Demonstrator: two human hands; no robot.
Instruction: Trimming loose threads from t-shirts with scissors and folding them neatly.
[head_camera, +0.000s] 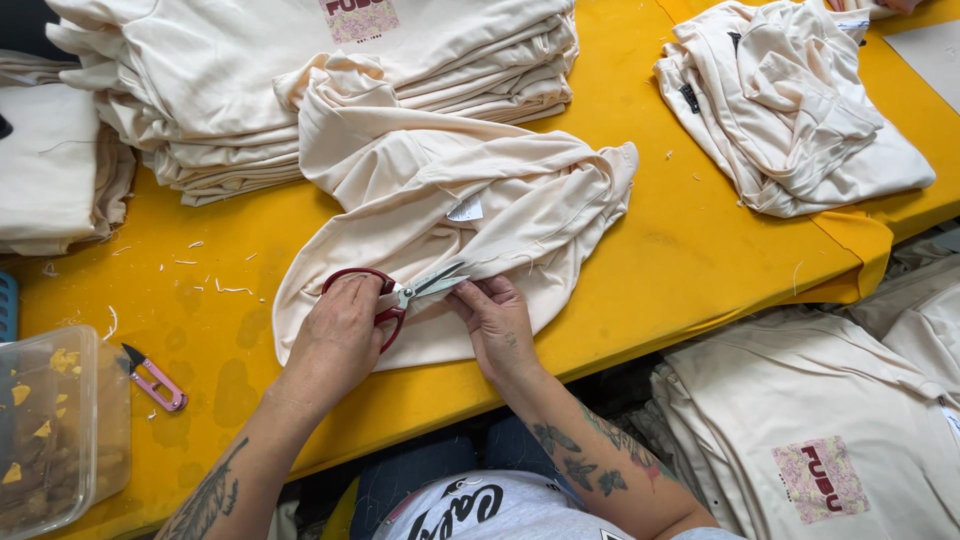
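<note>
One cream garment (440, 215) lies crumpled on the yellow tabletop (680, 260), just in front of the person. One pair of red-handled scissors (400, 293) rests on its lower edge, blades slightly parted and pointing right. The left hand (340, 335) is closed through the scissor handles; the right hand (497, 320) has its fingers pressed together, pinching the fabric just beside the blade tips.

Beyond the garment stands one tall stack of folded cream shirts (300, 90), touching it. A second, looser heap of cream shirts (790, 110) lies well apart at the right. One small pink thread snipper (155, 380) lies at the left, near one clear plastic tub (55, 430) holding yellow scraps and thread clippings.
</note>
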